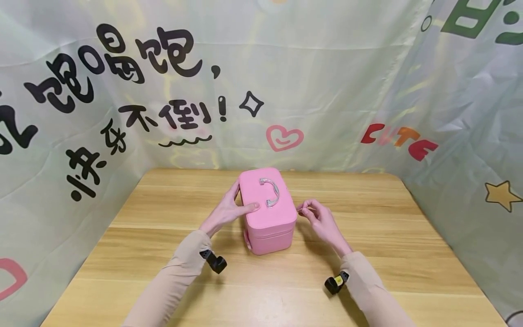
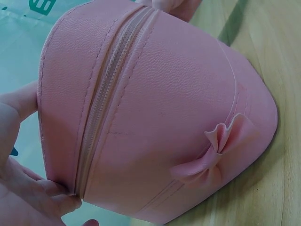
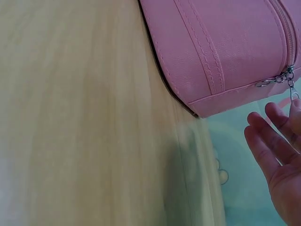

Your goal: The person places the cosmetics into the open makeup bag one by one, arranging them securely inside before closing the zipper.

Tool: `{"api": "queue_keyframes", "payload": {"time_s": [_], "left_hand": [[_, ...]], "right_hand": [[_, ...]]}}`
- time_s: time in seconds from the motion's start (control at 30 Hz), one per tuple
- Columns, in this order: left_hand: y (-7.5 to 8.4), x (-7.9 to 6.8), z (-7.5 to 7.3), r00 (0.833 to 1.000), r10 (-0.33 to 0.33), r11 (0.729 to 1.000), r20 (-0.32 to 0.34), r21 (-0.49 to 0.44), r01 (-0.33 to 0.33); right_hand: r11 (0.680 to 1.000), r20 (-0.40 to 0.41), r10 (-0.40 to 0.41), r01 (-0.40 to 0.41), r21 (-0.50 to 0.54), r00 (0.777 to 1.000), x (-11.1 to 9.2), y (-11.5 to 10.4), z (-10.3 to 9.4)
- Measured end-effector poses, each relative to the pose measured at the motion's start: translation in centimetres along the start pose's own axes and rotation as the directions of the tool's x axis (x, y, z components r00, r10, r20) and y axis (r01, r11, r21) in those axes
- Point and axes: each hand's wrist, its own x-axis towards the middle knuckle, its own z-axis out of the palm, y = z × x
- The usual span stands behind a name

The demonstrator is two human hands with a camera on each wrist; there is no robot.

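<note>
A pink vanity case with a silver handle on its lid stands on the wooden table. My left hand grips it from the left, thumb on the lid and fingers down the side. In the left wrist view a zipper runs round below the lid, its teeth meshed along this stretch, and a pink bow sits lower down. At the case's right side my right hand pinches a metal zipper pull between thumb and fingertip. A second zipper pull hangs beside it.
The wooden table extends around the case on all sides. Behind it and at both sides hangs a printed cloth with lettering. Small black cameras are strapped at both wrists.
</note>
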Motion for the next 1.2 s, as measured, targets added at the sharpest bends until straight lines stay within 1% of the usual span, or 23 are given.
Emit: {"api": "queue_keyframes", "payload": {"time_s": [0.27, 0.5, 0.6, 0.73, 0.8, 0.93, 1.03, 1.13, 1.2], "left_hand": [[0.1, 0.0, -0.1, 1.000, -0.012, 1.000, -0.002, 0.004, 0.012], [0.2, -0.1, 0.0, 1.000, -0.025, 1.000, -0.014, 0.000, 0.025], [0.2, -0.2, 0.0, 0.999, -0.043, 0.999, -0.029, -0.003, 0.043], [0.2, -0.3, 0.1, 0.997, -0.062, 0.998, -0.050, -0.005, 0.061], [0.1, -0.3, 0.1, 0.996, -0.068, 0.998, -0.061, -0.004, 0.068], [-0.1, -0.3, 0.1, 0.995, -0.069, 0.998, -0.071, 0.011, 0.070], [0.0, -0.2, 0.0, 0.996, -0.062, 0.998, -0.065, 0.003, 0.062], [0.1, -0.1, -0.3, 0.997, -0.059, 0.998, -0.057, -0.008, 0.059], [0.0, -0.1, -0.6, 0.996, -0.069, 0.998, -0.052, -0.005, 0.069]], "right_hand": [[1.000, 0.004, 0.004, -0.004, 0.028, 1.000, 0.6, 0.2, 0.2], [0.987, 0.047, 0.015, -0.022, 0.157, 0.999, 0.3, 0.4, 0.0], [0.986, 0.061, 0.006, -0.016, 0.167, 0.998, 0.0, 0.5, -0.2], [0.988, 0.075, -0.017, 0.005, 0.155, 0.997, -0.4, 0.5, -0.5], [0.991, 0.078, -0.021, 0.011, 0.131, 0.997, -0.6, 0.4, -0.7], [0.999, 0.084, 0.000, -0.005, 0.054, 0.996, -1.1, 0.0, -0.9], [1.000, 0.088, 0.015, -0.015, -0.002, 0.996, -1.4, -0.4, -0.8], [0.999, 0.077, 0.031, -0.028, -0.034, 0.997, -1.7, -1.0, -0.7], [0.998, 0.060, 0.042, -0.039, -0.046, 0.997, -1.9, -1.3, -0.7]]}}
